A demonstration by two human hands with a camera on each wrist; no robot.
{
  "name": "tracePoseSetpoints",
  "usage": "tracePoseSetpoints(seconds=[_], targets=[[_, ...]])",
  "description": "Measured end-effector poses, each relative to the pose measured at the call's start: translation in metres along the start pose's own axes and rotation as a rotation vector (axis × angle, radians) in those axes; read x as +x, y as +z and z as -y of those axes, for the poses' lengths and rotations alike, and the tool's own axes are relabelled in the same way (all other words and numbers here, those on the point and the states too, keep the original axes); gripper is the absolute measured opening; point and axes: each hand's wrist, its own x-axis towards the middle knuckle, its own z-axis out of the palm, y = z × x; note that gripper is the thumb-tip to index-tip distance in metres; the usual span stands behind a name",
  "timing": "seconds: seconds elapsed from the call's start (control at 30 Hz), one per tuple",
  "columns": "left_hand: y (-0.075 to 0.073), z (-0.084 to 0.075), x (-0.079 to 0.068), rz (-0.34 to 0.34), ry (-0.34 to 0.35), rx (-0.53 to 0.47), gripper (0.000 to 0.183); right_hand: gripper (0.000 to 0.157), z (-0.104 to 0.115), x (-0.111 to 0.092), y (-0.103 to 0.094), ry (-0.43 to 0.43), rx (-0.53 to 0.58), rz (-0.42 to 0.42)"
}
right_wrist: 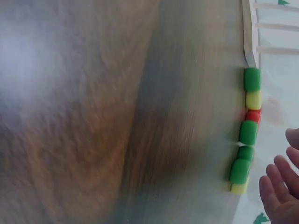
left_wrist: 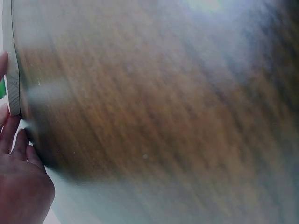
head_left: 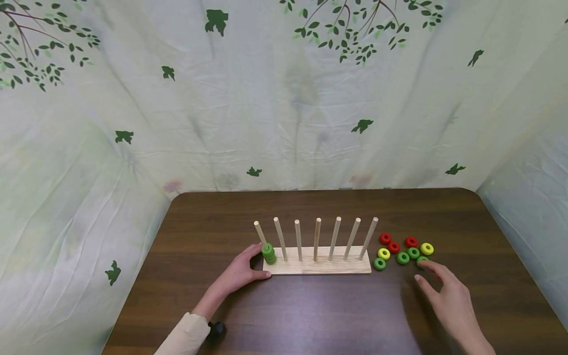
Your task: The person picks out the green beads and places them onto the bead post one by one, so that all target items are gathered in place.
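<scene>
A pale wooden peg board [head_left: 319, 267] with several upright pegs stands on the table. Green rings [head_left: 268, 253] are stacked on its leftmost peg; the other pegs are bare. My left hand [head_left: 241, 270] grips the board's left end, thumb at the front edge and fingers behind. In the left wrist view, fingers [left_wrist: 9, 133] touch the end of the board [left_wrist: 14, 93]. My right hand [head_left: 452, 301] is over the loose rings' near side, index fingertip at a green ring [head_left: 421, 262], thumb apart from it. Whether the fingertip touches the ring I cannot tell.
Right of the board lie loose rings: three red, including one red ring [head_left: 410, 242], two yellow, including one yellow ring [head_left: 427, 248], and several green, including one green ring [head_left: 379, 264]. A leaf-printed cloth [head_left: 284, 98] hangs behind the brown table [head_left: 319, 315].
</scene>
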Motion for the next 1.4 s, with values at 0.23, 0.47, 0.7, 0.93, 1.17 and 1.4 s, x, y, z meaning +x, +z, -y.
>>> tracePoseSetpoints(seconds=[0.23,0.47,0.7,0.93,1.17,1.4], targets=[[0.000,-0.001,0.000,0.004,-0.030,0.012,0.077,0.035,-0.009,0.008,-0.001,-0.011,0.010,0.017],[-0.001,-0.002,-0.001,0.003,-0.025,0.009,0.076,0.038,-0.018,0.012,0.000,0.021,-0.011,0.062],[-0.001,-0.002,-0.001,0.003,-0.025,0.008,0.076,0.040,-0.025,0.016,0.001,0.054,-0.021,0.102],[-0.001,-0.002,-0.001,0.007,-0.028,-0.004,0.075,0.037,-0.026,0.020,0.001,0.060,-0.020,0.093],[-0.001,-0.002,-0.001,0.008,-0.027,0.000,0.075,0.038,-0.031,0.024,0.002,0.075,-0.010,0.103],[-0.001,-0.002,-0.001,0.009,-0.030,0.007,0.076,0.038,-0.035,0.028,0.006,0.073,-0.024,0.118]])
